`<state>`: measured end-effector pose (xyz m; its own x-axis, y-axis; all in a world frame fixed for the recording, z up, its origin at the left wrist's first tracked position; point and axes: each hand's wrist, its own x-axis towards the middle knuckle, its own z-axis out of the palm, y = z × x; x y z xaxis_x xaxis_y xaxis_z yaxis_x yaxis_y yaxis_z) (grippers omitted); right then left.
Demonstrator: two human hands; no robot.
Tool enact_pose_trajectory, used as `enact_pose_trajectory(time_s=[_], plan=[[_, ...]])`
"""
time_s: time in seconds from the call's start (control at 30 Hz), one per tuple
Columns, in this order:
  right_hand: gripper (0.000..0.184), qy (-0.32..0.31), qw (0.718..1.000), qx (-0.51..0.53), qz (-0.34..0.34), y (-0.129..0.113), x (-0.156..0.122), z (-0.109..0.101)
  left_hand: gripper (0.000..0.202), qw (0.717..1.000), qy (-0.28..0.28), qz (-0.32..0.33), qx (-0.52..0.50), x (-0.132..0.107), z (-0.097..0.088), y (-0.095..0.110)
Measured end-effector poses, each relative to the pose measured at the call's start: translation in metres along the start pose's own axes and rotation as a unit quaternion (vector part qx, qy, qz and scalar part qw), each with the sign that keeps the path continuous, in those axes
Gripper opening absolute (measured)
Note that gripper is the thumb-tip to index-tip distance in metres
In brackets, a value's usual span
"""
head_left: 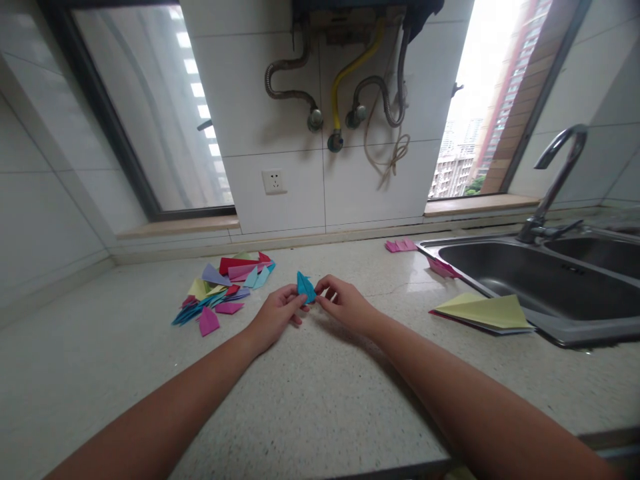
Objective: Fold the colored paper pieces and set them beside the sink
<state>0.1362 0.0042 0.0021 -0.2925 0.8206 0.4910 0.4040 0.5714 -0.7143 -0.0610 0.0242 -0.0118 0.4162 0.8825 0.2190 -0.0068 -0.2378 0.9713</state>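
Observation:
A small folded piece of blue paper [305,287] is held just above the speckled countertop [320,400]. My left hand [280,312] pinches its lower left side between thumb and fingers. On the other side, my right hand [343,301] has thumb and forefinger closed at the paper's right edge. How firmly the right fingertips grip it is hard to see. To the left of my hands lies a pile of folded coloured papers [245,270] in red, pink, purple, yellow and blue. Two loose magenta folded pieces [209,321] rest at the pile's near side.
At the right, folded yellow paper [487,312] lies against the steel sink [500,267], which has a chrome faucet [550,183]. Pink folded papers [401,245] sit near the sink's left corner. Behind stands a tiled wall with a socket [275,181] and hoses [335,87].

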Motion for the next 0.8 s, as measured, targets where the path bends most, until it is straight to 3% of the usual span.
enact_pose_trajectory(time_s=[0.23, 0.5, 0.67, 0.8], plan=[[0.011, 0.029, 0.999, 0.030, 0.002, 0.008, 0.003, 0.001, 0.037, 1.000, -0.004, -0.009, 0.009, -0.001, 0.003, 0.004], [0.012, 0.049, 0.998, 0.040, 0.001, 0.005, 0.003, -0.005, 0.036, 0.993, 0.098, 0.009, 0.060, -0.002, 0.005, 0.010], [0.014, 0.168, 0.982, 0.059, 0.056, 0.031, 0.012, -0.028, 0.040, 0.987, 0.137, 0.005, 0.079, 0.010, 0.005, 0.011], [0.016, 0.291, 0.943, 0.112, 0.120, 0.061, 0.021, -0.056, 0.045, 0.986, 0.148, -0.017, 0.070, 0.047, 0.016, 0.015]])
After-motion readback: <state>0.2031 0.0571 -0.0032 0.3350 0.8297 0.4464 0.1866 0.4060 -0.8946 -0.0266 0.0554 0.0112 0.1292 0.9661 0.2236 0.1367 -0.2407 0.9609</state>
